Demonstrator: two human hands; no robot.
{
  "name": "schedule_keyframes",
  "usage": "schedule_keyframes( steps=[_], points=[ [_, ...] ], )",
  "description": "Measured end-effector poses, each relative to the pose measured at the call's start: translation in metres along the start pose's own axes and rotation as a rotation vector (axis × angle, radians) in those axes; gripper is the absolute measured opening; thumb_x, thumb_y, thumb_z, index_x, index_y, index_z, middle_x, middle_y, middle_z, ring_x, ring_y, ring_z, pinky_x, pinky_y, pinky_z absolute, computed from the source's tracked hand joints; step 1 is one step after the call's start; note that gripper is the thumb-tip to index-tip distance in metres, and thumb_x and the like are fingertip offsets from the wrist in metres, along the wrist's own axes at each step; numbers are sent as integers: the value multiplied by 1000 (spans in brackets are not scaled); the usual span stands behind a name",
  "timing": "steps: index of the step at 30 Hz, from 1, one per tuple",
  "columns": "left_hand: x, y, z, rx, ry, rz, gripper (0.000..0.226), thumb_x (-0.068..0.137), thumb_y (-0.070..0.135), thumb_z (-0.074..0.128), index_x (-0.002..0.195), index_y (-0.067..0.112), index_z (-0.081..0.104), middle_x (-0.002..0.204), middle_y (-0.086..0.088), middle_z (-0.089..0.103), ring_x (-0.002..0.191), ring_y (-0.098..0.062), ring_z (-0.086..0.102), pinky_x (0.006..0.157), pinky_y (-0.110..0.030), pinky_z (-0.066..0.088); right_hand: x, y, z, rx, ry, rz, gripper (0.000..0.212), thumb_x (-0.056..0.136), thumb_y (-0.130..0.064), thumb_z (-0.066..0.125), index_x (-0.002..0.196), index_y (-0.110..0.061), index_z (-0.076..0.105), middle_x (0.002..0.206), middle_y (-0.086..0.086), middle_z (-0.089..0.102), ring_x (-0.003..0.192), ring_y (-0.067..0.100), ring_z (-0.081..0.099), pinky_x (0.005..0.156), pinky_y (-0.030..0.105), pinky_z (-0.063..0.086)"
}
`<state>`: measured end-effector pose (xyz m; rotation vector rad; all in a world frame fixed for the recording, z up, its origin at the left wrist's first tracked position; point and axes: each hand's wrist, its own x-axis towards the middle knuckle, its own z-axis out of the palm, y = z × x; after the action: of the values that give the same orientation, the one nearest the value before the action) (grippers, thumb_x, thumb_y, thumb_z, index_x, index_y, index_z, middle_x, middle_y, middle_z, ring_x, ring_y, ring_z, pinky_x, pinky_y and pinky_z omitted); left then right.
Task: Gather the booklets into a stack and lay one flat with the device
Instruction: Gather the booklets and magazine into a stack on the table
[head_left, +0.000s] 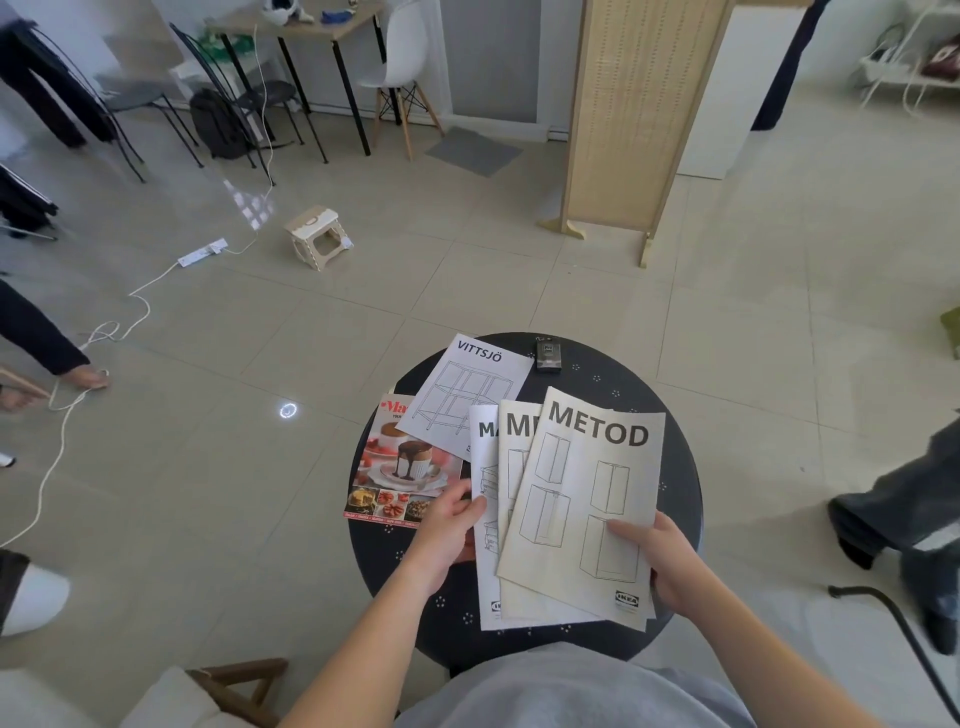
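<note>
On a round black table (670, 415) lie several booklets. A fanned set of three sits nearest me, with the METOD booklet (587, 499) on top. My right hand (660, 561) grips that fan's lower right edge, thumb on the cover. My left hand (452, 525) holds the fan's left edge, on the white booklet (485, 571). A VITTSJÖ booklet (462, 395) lies farther back, overlapping a red dessert magazine (395, 478) at the left. A small black device (548, 356) rests at the table's far edge.
A small folding stool (317, 236) and a power strip (202, 253) with a white cable lie on the tiled floor. A wooden screen (634, 119) stands behind. Another person's legs (904, 509) are at the right, and someone's hand (85, 376) at the left.
</note>
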<state>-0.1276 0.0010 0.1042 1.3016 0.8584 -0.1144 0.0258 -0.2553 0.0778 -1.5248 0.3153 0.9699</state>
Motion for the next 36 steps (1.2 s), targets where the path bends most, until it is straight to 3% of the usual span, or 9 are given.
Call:
schedule_keyframes(
  steps=[4,9,13,21,26,28,31,34,36],
  points=[
    [-1,-1,10,-28,-18,11,26,111,23,60,133,30,71,122,-1,83,115,-26,80,99,-60,63,-2,-5,-3,5,-60,1,34,98,-8,70,132,-10,66,118,16,79,111,42,74,99,64,56],
    [-3,-5,20,-24,-15,11,26,110,25,62,134,29,72,124,1,83,119,-24,78,106,-58,59,-8,-10,-12,-36,-142,-1,34,99,-10,69,133,-11,65,119,15,80,109,40,76,97,62,58],
    [-5,-8,26,-23,-14,-15,24,110,25,61,132,29,71,120,2,84,114,-24,80,95,-54,66,-8,-10,-17,-42,-160,-37,34,100,-6,67,134,-7,64,120,16,79,108,38,77,92,58,61],
    [9,-5,26,-6,0,-36,21,111,21,60,128,26,71,113,1,85,102,-20,84,79,-44,70,-3,-11,-13,-98,-86,-89,36,99,-9,69,134,-11,65,119,10,80,107,35,77,96,60,59],
    [33,-2,6,27,31,-48,24,111,27,59,132,22,70,120,-7,82,102,-30,83,84,-48,70,1,-9,1,-20,-25,-84,33,100,-7,67,134,-7,65,120,13,80,109,37,76,99,61,58],
    [45,1,-9,81,79,-55,27,111,29,59,135,23,69,120,-9,79,98,-33,82,83,-43,70,1,-7,7,25,2,-80,34,101,-7,67,134,-7,65,122,13,79,112,38,75,102,61,56],
    [64,4,-32,183,139,-55,30,111,31,57,137,20,66,120,-7,76,94,-27,79,79,-38,67,3,-5,12,86,33,-65,34,101,-6,66,135,-5,65,125,17,77,115,41,73,104,64,53],
    [86,5,-54,316,174,-30,34,111,33,57,141,19,62,134,0,67,109,-23,73,95,-42,64,5,-6,17,125,65,-57,34,100,-5,66,134,-4,65,124,19,77,115,44,73,103,66,52],
    [101,9,-66,380,209,-28,34,111,31,57,142,16,61,134,-1,63,103,-18,72,85,-34,62,6,-7,21,136,98,-58,33,100,-5,65,133,-4,65,123,19,77,114,43,73,103,65,53]
  ],
)
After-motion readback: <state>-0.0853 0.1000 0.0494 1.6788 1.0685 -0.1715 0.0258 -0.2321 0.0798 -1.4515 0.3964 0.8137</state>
